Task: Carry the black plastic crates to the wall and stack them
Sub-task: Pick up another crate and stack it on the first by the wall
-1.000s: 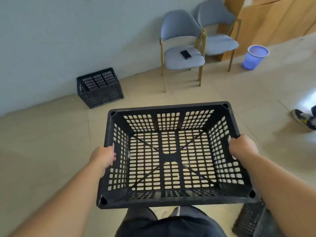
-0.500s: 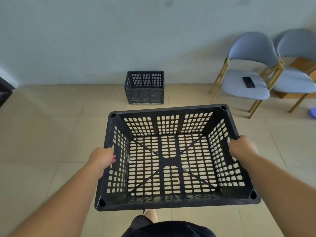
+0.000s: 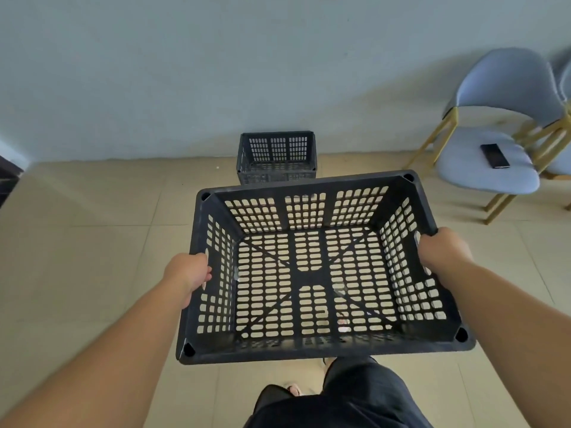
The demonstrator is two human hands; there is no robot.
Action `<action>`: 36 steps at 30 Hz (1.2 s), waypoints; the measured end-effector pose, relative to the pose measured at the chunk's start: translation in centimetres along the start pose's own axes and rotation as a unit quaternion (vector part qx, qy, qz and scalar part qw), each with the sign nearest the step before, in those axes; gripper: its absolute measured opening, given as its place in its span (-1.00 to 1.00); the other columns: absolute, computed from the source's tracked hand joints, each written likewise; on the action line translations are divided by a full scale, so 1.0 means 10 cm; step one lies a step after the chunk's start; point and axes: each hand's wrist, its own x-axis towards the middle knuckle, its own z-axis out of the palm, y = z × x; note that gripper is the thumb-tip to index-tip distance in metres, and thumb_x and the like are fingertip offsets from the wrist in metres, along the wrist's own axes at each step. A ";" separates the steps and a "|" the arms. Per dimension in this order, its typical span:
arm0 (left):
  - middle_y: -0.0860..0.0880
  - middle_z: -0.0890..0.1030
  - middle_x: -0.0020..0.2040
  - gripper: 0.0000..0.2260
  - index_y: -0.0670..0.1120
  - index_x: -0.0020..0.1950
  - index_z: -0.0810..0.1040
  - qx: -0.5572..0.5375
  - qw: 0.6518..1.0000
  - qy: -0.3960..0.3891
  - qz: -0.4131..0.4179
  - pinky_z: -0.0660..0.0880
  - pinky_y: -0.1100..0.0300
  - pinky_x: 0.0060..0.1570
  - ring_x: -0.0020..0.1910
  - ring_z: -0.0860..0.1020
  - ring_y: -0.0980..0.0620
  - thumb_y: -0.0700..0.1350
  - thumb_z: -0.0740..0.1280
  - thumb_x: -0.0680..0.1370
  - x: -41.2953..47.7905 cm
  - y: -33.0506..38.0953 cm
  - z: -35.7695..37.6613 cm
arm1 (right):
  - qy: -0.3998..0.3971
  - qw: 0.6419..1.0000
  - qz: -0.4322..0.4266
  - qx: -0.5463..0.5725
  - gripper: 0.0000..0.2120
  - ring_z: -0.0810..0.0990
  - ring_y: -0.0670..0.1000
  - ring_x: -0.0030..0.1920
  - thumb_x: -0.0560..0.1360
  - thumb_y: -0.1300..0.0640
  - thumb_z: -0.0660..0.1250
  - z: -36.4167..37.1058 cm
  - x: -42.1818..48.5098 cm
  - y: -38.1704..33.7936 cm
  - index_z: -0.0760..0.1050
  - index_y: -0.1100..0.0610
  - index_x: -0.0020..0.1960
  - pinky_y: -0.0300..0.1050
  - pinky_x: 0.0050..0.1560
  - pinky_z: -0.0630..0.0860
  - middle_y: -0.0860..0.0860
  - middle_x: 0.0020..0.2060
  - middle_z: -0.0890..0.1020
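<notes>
gripping black crate by its sides: left hand, right hand

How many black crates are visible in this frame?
2. The held crate is gripped by the left hand and right hand; the far crate stands on the floor by the wall, partly hidden behind it.

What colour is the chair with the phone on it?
The chair is light blue-grey; head view shows it.
</notes>
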 end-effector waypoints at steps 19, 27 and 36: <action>-0.10 0.57 -0.15 -0.70 -0.32 0.26 0.57 -0.079 0.995 0.047 -0.050 0.26 0.15 -0.17 -0.19 0.54 0.01 -0.14 0.22 0.68 2.22 2.34 0.27 | -0.051 0.999 0.000 0.003 -0.75 0.64 0.19 -0.16 0.60 0.05 0.20 0.37 2.64 -2.71 0.50 0.20 0.14 0.15 -0.12 0.66 0.16 -0.11 0.63; -0.14 0.62 -0.09 -0.72 -0.29 0.22 0.58 -0.044 0.999 0.008 -0.010 0.39 0.16 -0.24 -0.13 0.58 -0.03 -0.11 0.22 0.69 3.47 3.32 0.16 | -0.033 0.999 0.007 -0.015 -0.76 0.66 0.18 -0.20 0.58 0.00 0.22 0.58 3.37 -3.81 0.49 0.15 0.10 0.19 -0.10 0.66 0.13 -0.15 0.65; -0.09 0.64 -0.10 -0.71 -0.25 0.24 0.58 -0.020 0.999 -0.028 -0.002 0.49 0.12 -0.13 -0.14 0.59 0.00 -0.08 0.23 0.68 4.61 4.49 0.29 | -0.025 0.999 0.025 0.008 -0.76 0.65 0.21 -0.15 0.59 0.01 0.23 0.68 4.24 -4.65 0.48 0.17 0.12 0.21 -0.07 0.65 0.16 -0.11 0.64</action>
